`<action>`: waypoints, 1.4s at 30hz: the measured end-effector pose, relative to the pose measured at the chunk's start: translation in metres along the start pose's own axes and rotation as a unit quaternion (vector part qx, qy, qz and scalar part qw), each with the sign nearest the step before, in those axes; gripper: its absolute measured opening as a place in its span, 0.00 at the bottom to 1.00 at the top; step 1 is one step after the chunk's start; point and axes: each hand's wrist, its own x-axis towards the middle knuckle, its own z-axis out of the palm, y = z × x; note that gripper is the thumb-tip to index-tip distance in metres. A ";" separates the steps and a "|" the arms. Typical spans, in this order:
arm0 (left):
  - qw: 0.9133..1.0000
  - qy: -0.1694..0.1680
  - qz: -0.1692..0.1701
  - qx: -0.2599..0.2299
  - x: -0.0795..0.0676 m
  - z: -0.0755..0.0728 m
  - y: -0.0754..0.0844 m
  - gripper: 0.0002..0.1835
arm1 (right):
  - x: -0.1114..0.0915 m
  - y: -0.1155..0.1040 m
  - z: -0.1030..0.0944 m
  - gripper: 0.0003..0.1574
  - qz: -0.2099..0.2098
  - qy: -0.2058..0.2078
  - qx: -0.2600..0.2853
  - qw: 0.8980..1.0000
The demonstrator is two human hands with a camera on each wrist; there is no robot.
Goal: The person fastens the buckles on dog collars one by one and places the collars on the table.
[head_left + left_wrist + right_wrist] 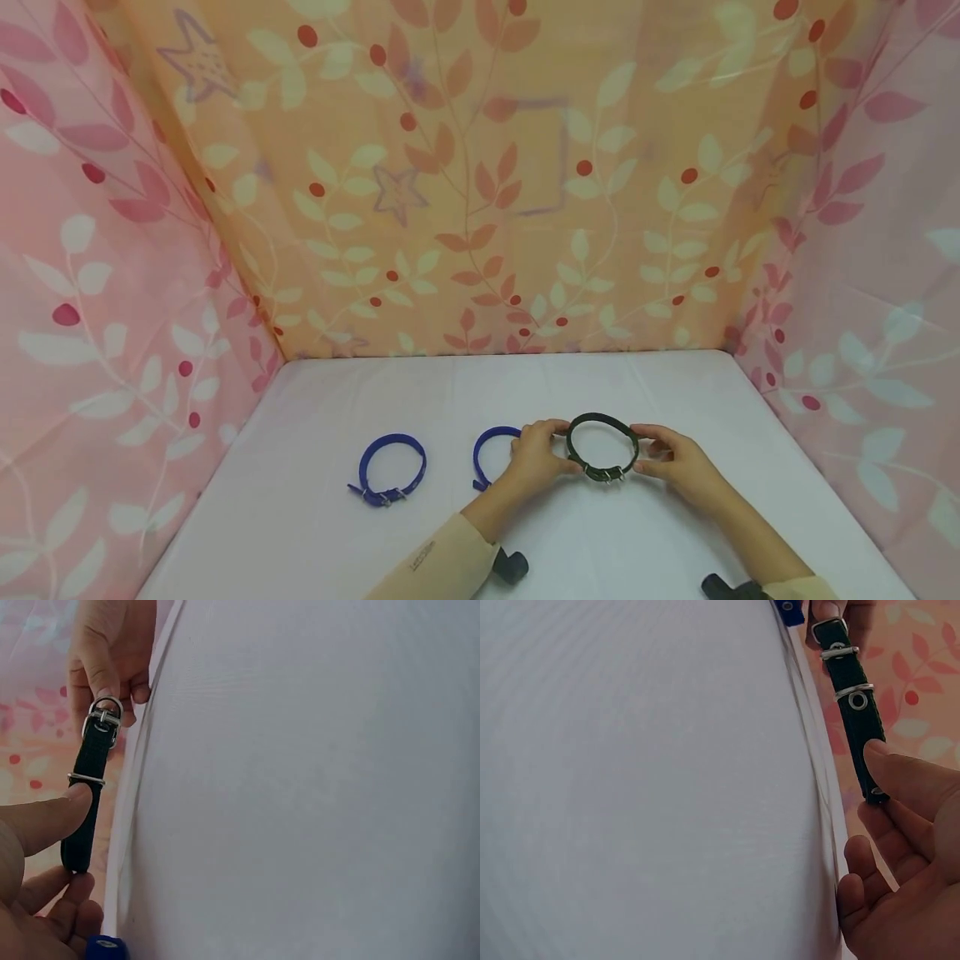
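A dark green buckled collar (602, 475), closed into a ring, is held between both hands in the head view. My left hand (538, 457) grips its left side with thumb and fingers, and my right hand (686, 467) pinches its right side. The left wrist view shows the collar (91, 750) edge on, with a metal buckle and a ring near the far hand. In the right wrist view, metal eyelets show along the strap (859, 712). Behind my left hand lies a blue collar (480, 454), partly hidden by that hand.
Another blue buckled collar (420, 450) lies in a ring farther left on the white table (315, 417). Patterned cloth walls (465, 250) stand at the back and both sides. Dark wrist camera mounts (512, 567) sit below the sleeves.
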 end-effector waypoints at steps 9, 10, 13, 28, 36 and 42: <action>1.000 -0.002 -0.004 0.021 0.006 0.007 -0.006 0.39 | 0.003 0.001 0.000 0.40 0.003 -0.010 0.007 1.000; 1.000 -0.004 -0.004 0.029 0.006 0.008 -0.006 0.39 | 0.003 0.001 0.000 0.40 0.009 -0.010 0.006 1.000; 0.998 -0.010 -0.008 0.053 0.008 0.012 -0.007 0.39 | 0.004 0.000 -0.002 0.41 0.022 -0.017 0.004 1.000; 0.998 -0.027 -0.011 0.053 0.001 0.011 -0.009 0.36 | 0.001 0.010 0.005 0.40 0.012 -0.021 -0.001 1.000; 0.998 -0.022 -0.010 0.050 -0.004 0.009 -0.008 0.36 | 0.001 0.015 0.008 0.40 0.023 -0.016 -0.028 0.999; 0.997 -0.024 -0.006 0.075 -0.001 0.009 -0.004 0.37 | 0.000 0.005 0.002 0.40 0.022 -0.020 -0.025 0.999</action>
